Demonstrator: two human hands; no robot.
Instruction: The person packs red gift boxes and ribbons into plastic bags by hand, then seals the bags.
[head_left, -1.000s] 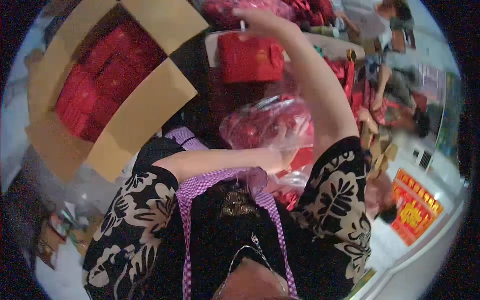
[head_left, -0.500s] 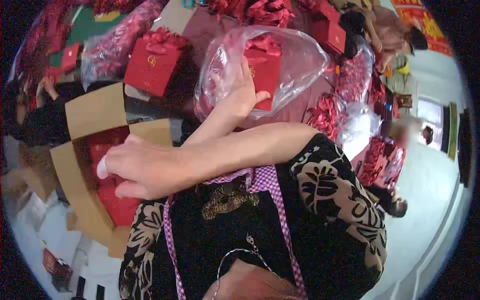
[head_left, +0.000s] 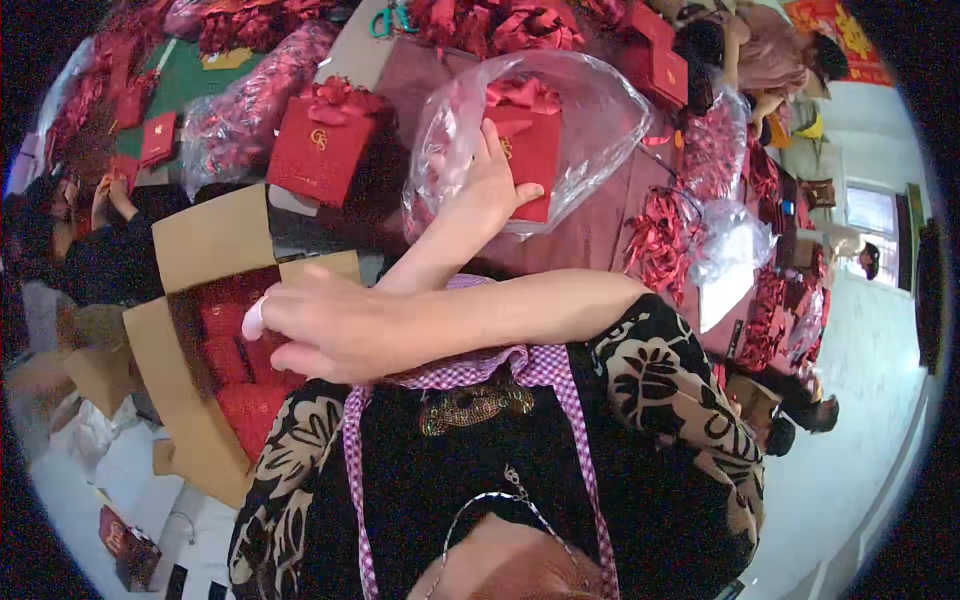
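Observation:
My left hand [head_left: 490,190] lies against the left side of a red gift bag [head_left: 535,150] with a red ribbon bow. Its fingers are stretched out and the thumb points right. A clear plastic bag [head_left: 600,130] is spread around that gift bag on the table. My right arm crosses over the left one, and my right hand [head_left: 340,328] hangs above the right part of an open cardboard box [head_left: 165,365]. The fingers are loosely bent and apart, one with a white cover, and nothing shows in them. Red gift bags [head_left: 240,390] fill the box.
Another red gift bag [head_left: 322,150] with a bow stands left on the dark red table [head_left: 590,235]. Plastic-wrapped red bundles [head_left: 260,110] lie beyond it, with red ribbons [head_left: 665,240] at right. Green scissors [head_left: 390,18] lie at the back. Other people work at left and upper right.
My right hand has shifted slightly right relative to the cardboard box. My left hand stays against the red gift bag. The whole view has shifted a little.

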